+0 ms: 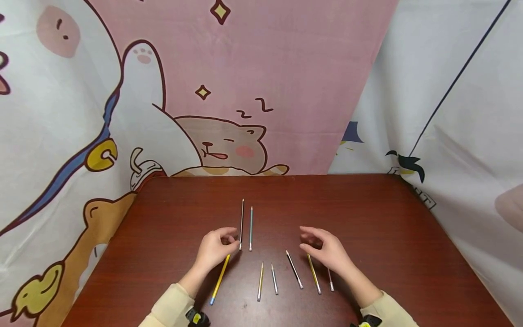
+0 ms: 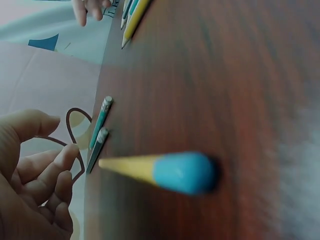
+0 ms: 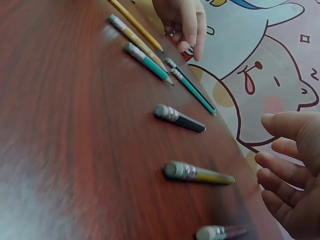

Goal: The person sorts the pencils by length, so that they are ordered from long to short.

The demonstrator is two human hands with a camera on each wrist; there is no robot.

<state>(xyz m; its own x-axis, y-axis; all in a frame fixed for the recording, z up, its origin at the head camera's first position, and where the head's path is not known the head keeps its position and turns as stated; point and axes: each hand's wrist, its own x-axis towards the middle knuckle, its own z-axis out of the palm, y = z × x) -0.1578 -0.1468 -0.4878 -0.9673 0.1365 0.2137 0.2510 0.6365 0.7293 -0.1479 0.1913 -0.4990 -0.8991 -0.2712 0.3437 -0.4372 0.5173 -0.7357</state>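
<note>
My left hand (image 1: 213, 250) hovers loosely curled over the table's left half, thumb apart from the fingers and nothing between them. Beneath it lies a yellow pencil with a blue end (image 1: 219, 281), which looms large in the left wrist view. Just past its fingertips are a black pencil (image 1: 242, 218) and a teal pencil (image 1: 251, 227), side by side and pointing away. My right hand (image 1: 328, 249) is held above the right group, fingers relaxed and holding nothing. Under it lie a yellow pencil (image 1: 313, 274) and a dark pencil (image 1: 330, 280), both partly hidden; a black pencil (image 1: 294, 270) is to their left.
Between the hands, a shorter yellow pencil (image 1: 260, 281) and a teal pencil (image 3: 150, 65) with a white eraser lie near the front. The dark red-brown wooden table (image 1: 184, 195) ends at a cartoon-printed cloth (image 1: 310, 91) behind and at both sides.
</note>
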